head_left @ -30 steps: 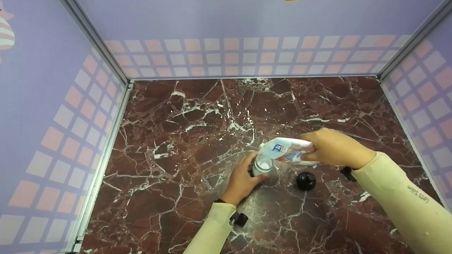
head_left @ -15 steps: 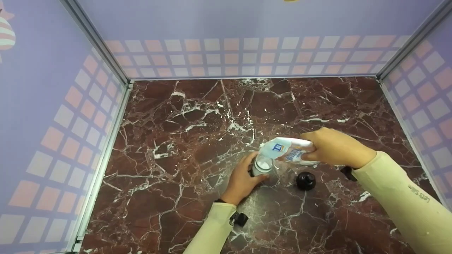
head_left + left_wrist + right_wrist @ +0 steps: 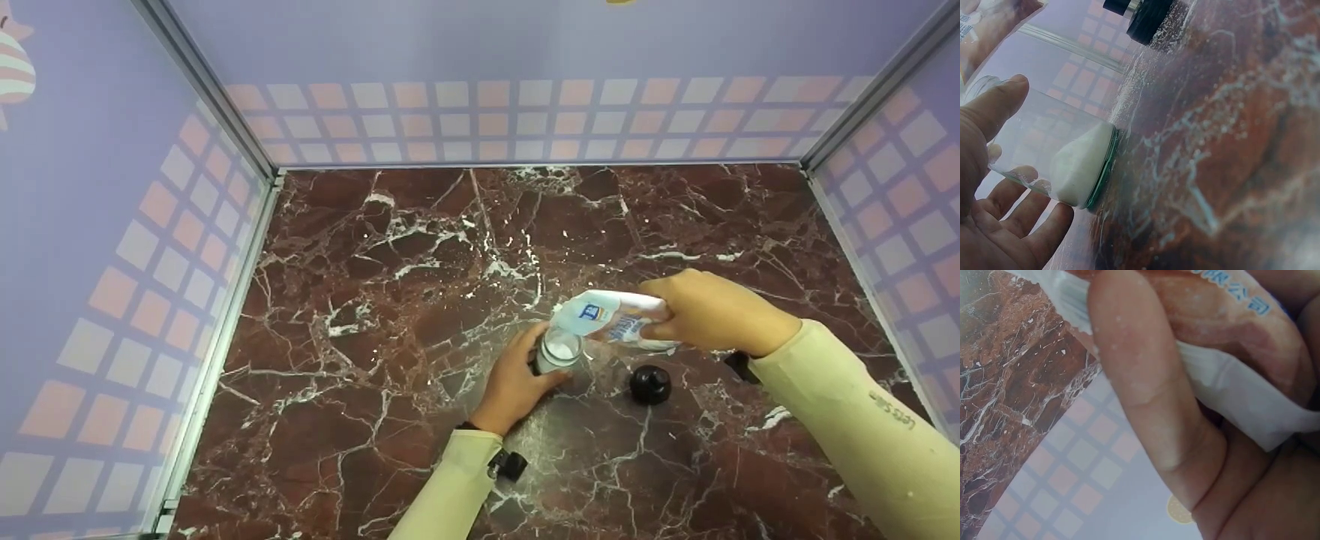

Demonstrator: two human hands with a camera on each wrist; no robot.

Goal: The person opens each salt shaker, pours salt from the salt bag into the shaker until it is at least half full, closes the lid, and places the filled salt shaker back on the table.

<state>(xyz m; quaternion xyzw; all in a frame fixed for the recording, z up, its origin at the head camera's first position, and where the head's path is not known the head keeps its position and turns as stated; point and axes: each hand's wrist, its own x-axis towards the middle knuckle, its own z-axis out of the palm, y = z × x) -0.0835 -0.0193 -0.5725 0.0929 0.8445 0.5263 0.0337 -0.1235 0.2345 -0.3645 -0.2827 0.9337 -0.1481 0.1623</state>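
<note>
A clear glass jar [image 3: 1044, 135] stands on the marbled tabletop with a sloped heap of white powder [image 3: 1081, 169] in its bottom. My left hand [image 3: 514, 382] grips it, thumb on one side and fingers round the other. Over the jar's mouth, my right hand [image 3: 705, 311] holds a plastic bag [image 3: 611, 319] with blue print, tipped so its end lies right at the rim. In the right wrist view the thumb [image 3: 1134, 354] presses on the bag, with white specks on the skin. A round black lid [image 3: 650, 385] lies right of the jar.
White specks of powder [image 3: 469, 295] are scattered over the dark red marbled tabletop [image 3: 337, 435]. Purple panels [image 3: 510, 45] with pink and white squares enclose the back and both sides.
</note>
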